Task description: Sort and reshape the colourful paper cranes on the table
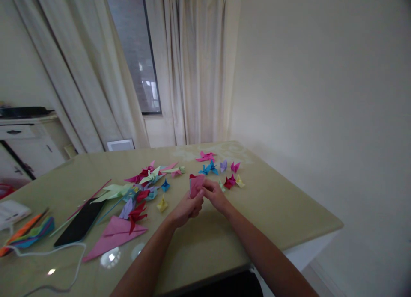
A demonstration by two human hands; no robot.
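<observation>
Over the middle of the table, a small folded piece of pink origami paper (196, 186) with a red edge at its top is held between both hands. My left hand (187, 209) pinches it from below, thumb uppermost. From the right side, my right hand (215, 195) grips its edge with fingers closed. Just beyond sit small folded paper pieces: a blue one (209, 167), a lilac one (224, 165), a red one (230, 182) and a yellow one (239, 181). A yellow folded piece (162, 204) lies to the left of my left hand.
A heap of coloured paper cranes (150, 175) spreads across the table (257, 228) on the left. Nearer are a large pink folded sheet (114, 236), a black flat object (81, 222), a white cable (81, 258) and fanned coloured paper (35, 235). A wall bounds the right side.
</observation>
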